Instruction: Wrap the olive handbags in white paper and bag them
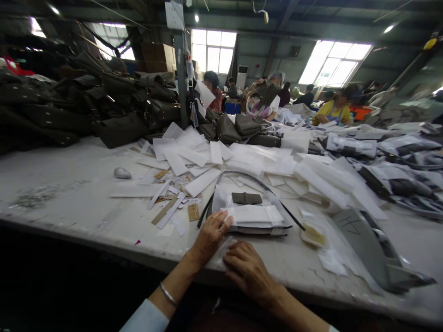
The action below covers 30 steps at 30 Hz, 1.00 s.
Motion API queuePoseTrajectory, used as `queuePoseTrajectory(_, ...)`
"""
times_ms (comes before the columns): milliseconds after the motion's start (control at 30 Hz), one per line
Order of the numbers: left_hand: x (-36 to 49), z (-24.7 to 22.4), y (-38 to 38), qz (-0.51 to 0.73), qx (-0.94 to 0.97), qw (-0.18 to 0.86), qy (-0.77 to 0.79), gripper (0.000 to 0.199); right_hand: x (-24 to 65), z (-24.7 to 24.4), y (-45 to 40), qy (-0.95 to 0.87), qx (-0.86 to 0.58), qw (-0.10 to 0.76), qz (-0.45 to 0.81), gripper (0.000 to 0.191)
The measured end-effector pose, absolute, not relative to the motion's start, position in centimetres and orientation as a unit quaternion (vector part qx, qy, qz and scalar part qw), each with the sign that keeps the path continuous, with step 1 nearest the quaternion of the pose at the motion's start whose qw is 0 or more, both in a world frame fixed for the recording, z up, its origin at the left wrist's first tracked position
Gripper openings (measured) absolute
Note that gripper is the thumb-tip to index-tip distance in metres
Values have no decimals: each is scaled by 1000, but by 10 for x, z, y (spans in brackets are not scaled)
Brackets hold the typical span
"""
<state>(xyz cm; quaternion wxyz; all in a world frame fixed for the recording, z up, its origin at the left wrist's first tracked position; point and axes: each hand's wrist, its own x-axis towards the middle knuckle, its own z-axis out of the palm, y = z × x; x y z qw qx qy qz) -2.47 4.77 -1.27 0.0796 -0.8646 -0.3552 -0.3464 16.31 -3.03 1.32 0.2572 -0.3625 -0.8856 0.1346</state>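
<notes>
A folded dark handbag (259, 229) lies in front of me, partly covered with clear film, its long strap arched behind it. White packing sheets (252, 214) rest across its front, below a small dark flap with a strap (246, 198). My left hand (212, 229) has its fingers bent over the bag's near left corner; the thumb is mostly hidden. Just below, at the table edge, my right hand (247, 266) curls its fingers at a thin piece of clear plastic (223, 251). Its fingertips are partly hidden.
White sheets (197, 154) and card strips (166, 210) spread behind the bag. Dark handbags (121, 124) are heaped at the back left. On the right lie a shallow dish (314, 235), a grey bag piece (363, 244) and wrapped bags (398, 180). Several people work farther back.
</notes>
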Motion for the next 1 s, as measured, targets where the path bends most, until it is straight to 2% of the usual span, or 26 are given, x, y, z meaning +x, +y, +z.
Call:
queuePoseTrajectory(33, -25, -12, 47, -343, -866, 89, -354, 45, 156, 9, -28, -873, -378, 275, 138, 10)
queuePoseTrajectory(67, -24, -11, 47, -339, -867, 98, -353, 45, 150, 7, -25, -863, -388, 292, 141, 6)
queuePoseTrajectory(233, -23, -7, 46, -330, -872, 125, -338, 44, 146, 9, -13, -863, -339, 342, 153, 14)
queuePoseTrajectory(333, -23, -7, 47, -329, -875, 106, -339, 46, 162, 10, -14, -881, -304, 312, 182, 13)
queuePoseTrajectory(467, -23, -5, 48, -317, -879, 80, -348, 47, 182, 7, -21, -886, -329, 246, 213, 42)
queuePoseTrajectory(600, -23, -2, 49, -306, -883, 74, -347, 46, 187, 16, -18, -872, -370, 217, 236, 47)
queuePoseTrajectory(833, -25, -3, 49, -302, -886, 94, -340, 46, 170, 38, -15, -915, -345, 108, 179, 40)
queuePoseTrajectory(900, -25, -2, 49, -300, -886, 101, -339, 44, 163, 31, -18, -906, -374, 123, 156, 25)
queuePoseTrajectory(1000, -25, -2, 48, -302, -885, 118, -335, 42, 156, 16, -22, -876, -410, 202, 152, 7)
